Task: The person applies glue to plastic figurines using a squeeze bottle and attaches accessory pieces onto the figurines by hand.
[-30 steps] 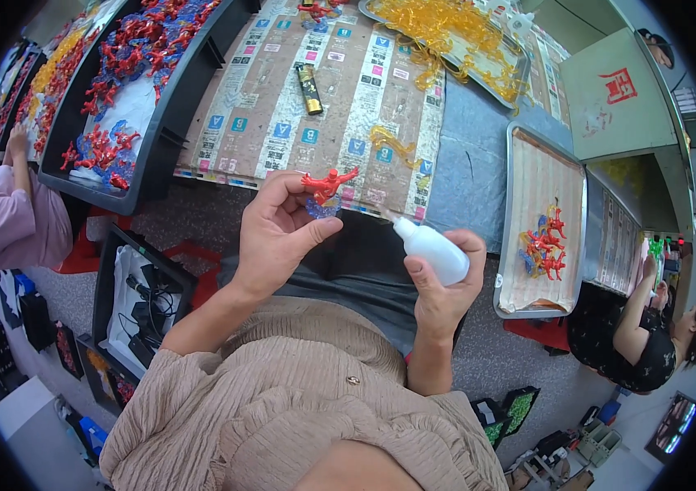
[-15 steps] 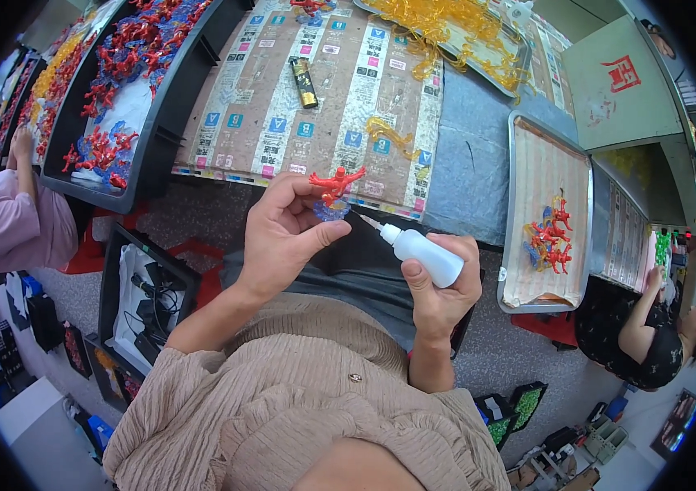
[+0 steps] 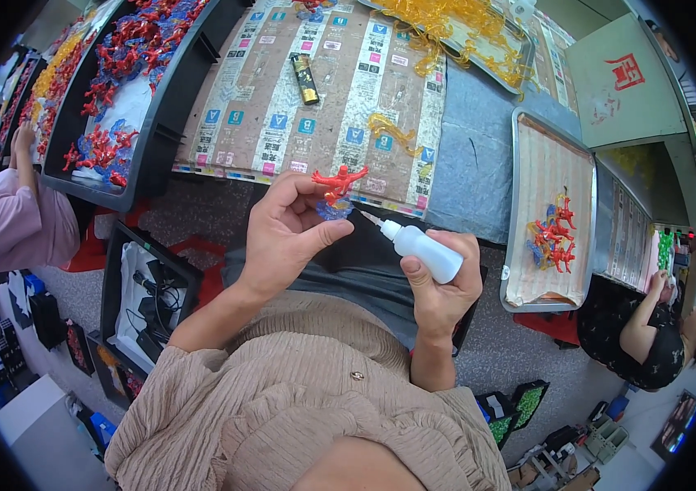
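Between the thumb and fingers of my left hand (image 3: 286, 233) is a small red figurine (image 3: 340, 182) with arms spread, upright on a clear blue base (image 3: 334, 209). My right hand (image 3: 446, 286) is wrapped round a white squeeze bottle (image 3: 428, 252) with a thin nozzle. The bottle lies tilted, its dark needle tip pointing at the blue base; whether it touches cannot be made out. Both hands are over my lap, just in front of the table edge. On the table beyond lie a loose yellow translucent piece (image 3: 393, 133) and a black-and-gold lighter-like object (image 3: 304, 79).
A black crate (image 3: 155, 135) of red and blue figurines stands at the left. At the right, a metal tray (image 3: 551, 299) holds several figurines (image 3: 552, 236). Another tray (image 3: 520, 61) at the back is heaped with yellow pieces. Co-workers sit at far left (image 3: 16, 217) and far right (image 3: 642, 331).
Hardly anything differs. The bottle and figurine have shifted very slightly, and the whole view has moved a little. Both hands keep their holds.
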Available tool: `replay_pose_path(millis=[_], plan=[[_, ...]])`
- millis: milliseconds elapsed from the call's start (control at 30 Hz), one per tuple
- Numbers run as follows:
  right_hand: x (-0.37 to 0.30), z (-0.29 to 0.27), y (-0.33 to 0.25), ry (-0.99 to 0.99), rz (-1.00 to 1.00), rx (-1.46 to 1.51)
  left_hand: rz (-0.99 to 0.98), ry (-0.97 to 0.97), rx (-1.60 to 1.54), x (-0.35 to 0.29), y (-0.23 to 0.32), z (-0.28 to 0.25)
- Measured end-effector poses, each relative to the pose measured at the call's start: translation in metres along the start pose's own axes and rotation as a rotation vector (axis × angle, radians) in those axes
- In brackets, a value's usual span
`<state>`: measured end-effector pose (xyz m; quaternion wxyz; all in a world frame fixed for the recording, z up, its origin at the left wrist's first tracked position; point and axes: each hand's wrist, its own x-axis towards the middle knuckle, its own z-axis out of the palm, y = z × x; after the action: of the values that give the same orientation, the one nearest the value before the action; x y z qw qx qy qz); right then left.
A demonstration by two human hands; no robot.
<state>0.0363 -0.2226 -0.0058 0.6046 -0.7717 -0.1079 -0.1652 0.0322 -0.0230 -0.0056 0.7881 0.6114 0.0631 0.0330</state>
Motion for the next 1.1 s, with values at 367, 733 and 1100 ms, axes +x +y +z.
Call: replay_pose_path(millis=[367,733,1100], plan=[[-0.0019,-0.0006,-0.0026,0.011,0.024,0.014,-0.029,0.019,-0.002,-0.0016,0.0014,-0.0004],[-0.0036,0.0046,-0.0064,0.020,0.002,0.039,-0.220,0.010,-0.115,-0.0055,0.0039,-0.0010],[-0.0029,0.0080,-0.0059,0.011,-0.009,0.017,-0.198,-0.005,-0.072,-0.0065,0.0049,0.0013]])
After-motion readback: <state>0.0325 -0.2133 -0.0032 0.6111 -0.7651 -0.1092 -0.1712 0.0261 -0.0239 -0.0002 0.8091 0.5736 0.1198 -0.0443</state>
